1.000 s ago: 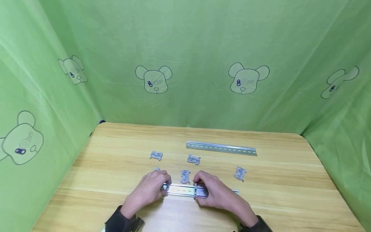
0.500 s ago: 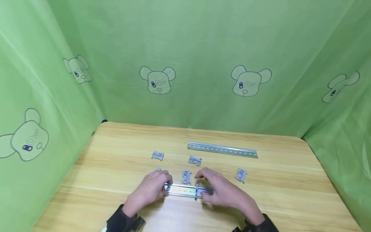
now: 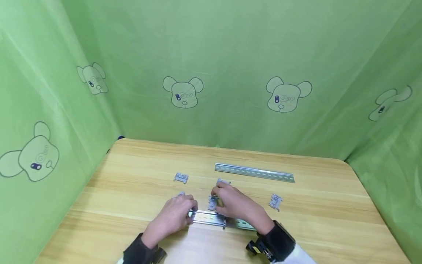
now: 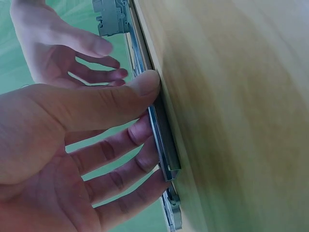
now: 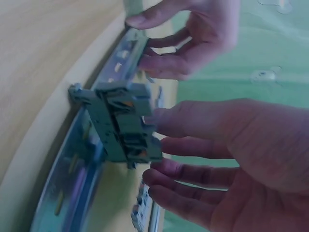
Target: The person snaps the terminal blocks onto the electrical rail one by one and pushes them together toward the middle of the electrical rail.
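Observation:
My left hand (image 3: 176,213) grips the left end of a slotted metal DIN rail (image 3: 207,217), thumb on the near edge, fingers on the far edge, as the left wrist view shows. A thin grey terminal block (image 3: 225,222) stands upright across the rail near its middle; its broad side (image 5: 123,125) shows in the right wrist view. Just behind the rail, my right hand (image 3: 235,202) reaches over a loose terminal block (image 3: 212,202) lying on the table, fingertips at its far end and thumb at its near right corner. Its fingers look loosely bent.
A second DIN rail (image 3: 255,172) lies farther back on the wooden table (image 3: 138,161). More loose terminal blocks lie around: one at the left (image 3: 181,178), one at the right (image 3: 275,202), others partly hidden behind my hands. Green cloth (image 3: 227,44) surrounds the table.
My right hand has let go of the terminal block on the rail and moved back and left to the loose block behind it. The left hand keeps its grip on the rail.

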A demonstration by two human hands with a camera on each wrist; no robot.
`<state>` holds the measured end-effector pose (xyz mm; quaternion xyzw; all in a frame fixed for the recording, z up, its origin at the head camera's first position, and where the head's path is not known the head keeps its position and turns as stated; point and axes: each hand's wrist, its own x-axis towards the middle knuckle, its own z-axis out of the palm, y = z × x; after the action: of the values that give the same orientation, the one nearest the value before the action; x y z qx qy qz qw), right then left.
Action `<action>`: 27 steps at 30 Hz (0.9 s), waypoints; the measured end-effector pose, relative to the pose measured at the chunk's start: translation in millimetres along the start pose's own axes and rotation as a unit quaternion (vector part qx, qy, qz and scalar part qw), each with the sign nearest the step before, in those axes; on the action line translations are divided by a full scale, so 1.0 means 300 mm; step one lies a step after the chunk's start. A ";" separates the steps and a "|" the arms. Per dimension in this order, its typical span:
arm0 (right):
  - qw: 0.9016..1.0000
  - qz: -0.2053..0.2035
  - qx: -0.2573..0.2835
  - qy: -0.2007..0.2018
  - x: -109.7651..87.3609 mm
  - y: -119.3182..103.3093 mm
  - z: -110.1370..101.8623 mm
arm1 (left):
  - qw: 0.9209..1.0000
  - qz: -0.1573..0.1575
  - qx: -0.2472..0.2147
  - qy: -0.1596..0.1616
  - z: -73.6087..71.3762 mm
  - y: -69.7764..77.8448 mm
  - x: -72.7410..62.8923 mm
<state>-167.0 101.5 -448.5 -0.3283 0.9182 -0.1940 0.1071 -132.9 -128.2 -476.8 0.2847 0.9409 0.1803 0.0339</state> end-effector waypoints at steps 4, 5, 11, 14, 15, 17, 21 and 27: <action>0.999 0.004 -0.031 -0.011 0.024 -0.002 0.023 | 1.000 0.000 0.001 -0.002 0.000 0.000 0.003; 0.999 0.004 -0.035 -0.013 0.028 -0.002 0.028 | 1.000 0.000 0.001 -0.002 -0.001 0.000 0.003; 0.999 -0.003 -0.039 -0.012 0.045 -0.004 0.043 | 1.000 -0.002 0.000 -0.005 -0.002 0.001 0.004; 0.999 -0.008 -0.041 -0.011 0.050 -0.005 0.044 | 1.000 -0.004 0.000 -0.005 -0.001 0.001 0.005; 0.999 -0.009 -0.043 -0.011 0.052 -0.006 0.043 | 1.000 -0.005 0.000 -0.006 -0.001 0.001 0.005; 0.999 -0.012 -0.047 -0.011 0.055 -0.007 0.041 | 1.000 -0.005 0.001 -0.006 -0.001 0.001 0.007; 0.999 -0.014 -0.050 -0.013 0.061 -0.009 0.041 | 1.000 -0.005 0.000 -0.006 0.000 -0.002 0.009; 0.998 -0.033 -0.048 -0.008 0.069 0.001 0.049 | 1.000 -0.007 -0.006 -0.006 0.005 -0.005 0.005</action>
<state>-178.2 84.1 -463.2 -0.3647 0.9143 -0.1505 0.0917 -134.6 -128.2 -478.6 0.2787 0.9416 0.1843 0.0432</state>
